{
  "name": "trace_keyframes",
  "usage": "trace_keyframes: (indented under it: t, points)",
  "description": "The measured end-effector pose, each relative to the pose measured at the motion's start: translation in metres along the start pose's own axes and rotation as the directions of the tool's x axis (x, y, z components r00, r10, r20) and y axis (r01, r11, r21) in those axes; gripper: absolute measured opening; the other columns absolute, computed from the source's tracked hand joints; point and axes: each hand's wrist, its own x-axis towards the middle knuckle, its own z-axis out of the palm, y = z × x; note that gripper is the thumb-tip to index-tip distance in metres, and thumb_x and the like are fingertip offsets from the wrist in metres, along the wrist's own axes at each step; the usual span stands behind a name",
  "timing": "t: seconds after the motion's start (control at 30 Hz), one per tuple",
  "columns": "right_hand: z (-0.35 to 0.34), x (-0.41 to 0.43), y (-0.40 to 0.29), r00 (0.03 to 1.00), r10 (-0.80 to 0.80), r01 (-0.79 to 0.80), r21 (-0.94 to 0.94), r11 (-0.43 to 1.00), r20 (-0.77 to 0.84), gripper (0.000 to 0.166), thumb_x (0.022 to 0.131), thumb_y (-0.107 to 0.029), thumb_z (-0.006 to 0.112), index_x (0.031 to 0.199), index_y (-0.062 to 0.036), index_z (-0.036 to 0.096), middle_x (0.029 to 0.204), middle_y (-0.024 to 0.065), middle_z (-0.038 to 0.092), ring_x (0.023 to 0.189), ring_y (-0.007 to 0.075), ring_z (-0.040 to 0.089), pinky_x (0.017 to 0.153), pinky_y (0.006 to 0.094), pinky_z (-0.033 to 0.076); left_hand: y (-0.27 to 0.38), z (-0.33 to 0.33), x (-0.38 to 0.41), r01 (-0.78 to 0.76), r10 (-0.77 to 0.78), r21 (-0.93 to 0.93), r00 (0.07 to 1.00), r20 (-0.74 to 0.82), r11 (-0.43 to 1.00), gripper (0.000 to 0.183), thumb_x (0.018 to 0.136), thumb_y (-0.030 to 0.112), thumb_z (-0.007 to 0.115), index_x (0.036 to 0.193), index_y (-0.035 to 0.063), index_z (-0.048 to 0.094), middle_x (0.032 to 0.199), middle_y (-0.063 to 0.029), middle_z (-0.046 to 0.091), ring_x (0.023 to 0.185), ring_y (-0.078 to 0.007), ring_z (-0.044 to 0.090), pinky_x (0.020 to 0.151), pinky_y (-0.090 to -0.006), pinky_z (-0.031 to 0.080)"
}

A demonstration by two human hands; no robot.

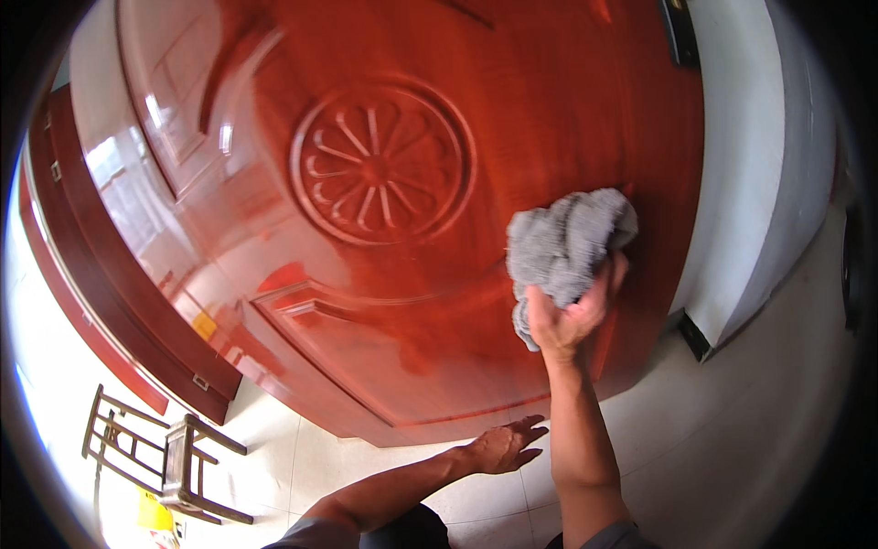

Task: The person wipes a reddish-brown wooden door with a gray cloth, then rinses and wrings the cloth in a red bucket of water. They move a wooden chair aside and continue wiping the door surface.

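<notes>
My right hand (573, 316) grips a bunched grey cloth (566, 240) and presses it against a glossy red-brown wooden door (446, 343). The cloth sits to the lower right of a round carved flower relief (375, 165) on the door's face. Below and to the left, my left hand (506, 445) is held in the air with nothing in it, its fingers apart, near the door's bottom edge. Part of the right fingers is hidden behind the cloth.
A dark lock plate (678, 34) is on the door's right edge, beside a white wall (737, 171). At the lower left a wooden chair (177, 460) stands on the pale tiled floor (264, 446), with a yellow object (154, 511) near it. Behind is another red-brown door frame (116, 274).
</notes>
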Motion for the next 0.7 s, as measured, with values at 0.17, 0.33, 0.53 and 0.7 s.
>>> trace_keyframes:
  t: [0.17,0.33,0.53,0.7]
  points:
    - [-0.005,0.002,0.010,0.968,0.221,-0.183,0.268,0.946,-0.118,0.049,0.078,-0.002,0.068,0.126,0.0032,0.060,0.138,0.0152,0.057,0.121,0.0264,0.059,0.105,0.0404,0.046,0.015,-0.010,-0.004,0.054,-0.055,0.007,0.994,0.094,0.998,0.052,0.100,0.027,0.056,0.142,-0.0022,0.049,0.152,-0.0267,0.040,0.134,-0.0421,0.047,0.110,-0.0469,0.044]
    - [-0.023,0.014,0.014,0.849,0.497,-0.429,0.318,0.846,-0.177,0.046,0.083,-0.001,0.066,0.128,0.0079,0.059,0.126,0.0160,0.068,0.111,0.0250,0.065,0.098,0.0364,0.050,0.006,0.004,-0.008,0.015,-0.016,0.029,0.999,0.045,0.999,0.053,0.101,0.030,0.054,0.142,-0.0031,0.048,0.151,-0.0253,0.041,0.133,-0.0413,0.049,0.110,-0.0464,0.044]
    - [-0.010,-0.011,-0.008,0.992,0.123,-0.124,0.102,0.987,0.019,0.057,0.075,-0.007,0.067,0.130,0.0047,0.059,0.138,0.0195,0.056,0.124,0.0308,0.056,0.108,0.0438,0.042,0.007,0.003,-0.004,0.028,-0.029,0.022,0.998,0.051,0.999,0.051,0.098,0.025,0.056,0.142,-0.0013,0.049,0.150,-0.0268,0.042,0.129,-0.0438,0.050,0.107,-0.0488,0.046]
    - [0.022,-0.050,-0.061,0.953,-0.054,-0.044,0.312,0.949,0.298,0.063,0.069,-0.029,0.072,0.123,0.0008,0.060,0.119,0.0226,0.058,0.112,0.0455,0.054,0.101,0.0550,0.041,0.017,-0.008,-0.006,-0.025,0.027,-0.026,0.995,0.100,0.999,0.050,0.094,0.019,0.059,0.139,0.0002,0.051,0.145,-0.0277,0.046,0.119,-0.0449,0.056,0.099,-0.0503,0.051]
